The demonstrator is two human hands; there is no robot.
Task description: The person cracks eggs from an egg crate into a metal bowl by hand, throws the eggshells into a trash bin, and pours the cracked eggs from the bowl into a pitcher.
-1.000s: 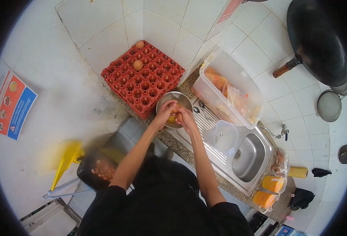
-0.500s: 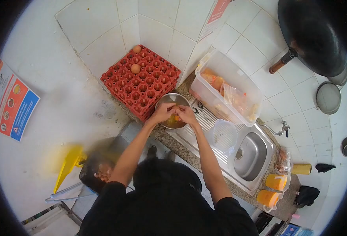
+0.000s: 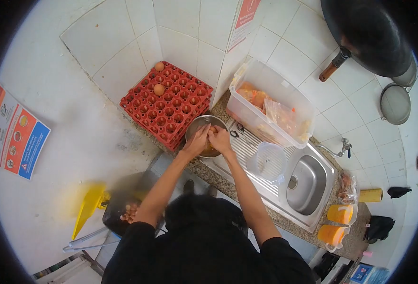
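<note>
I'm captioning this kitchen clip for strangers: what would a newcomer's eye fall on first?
Probably the stack of red egg trays in the corner, with two brown eggs on top. Just beside it, the left hand and right hand are close together over a metal bowl. At the upper right, a big dark pan stands out against white tiles.

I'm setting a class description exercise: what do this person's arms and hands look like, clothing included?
Short black sleeves, without visible markings, leave the forearms bare. The left hand and right hand are ungloved, and no watch or bracelet shows.
</note>
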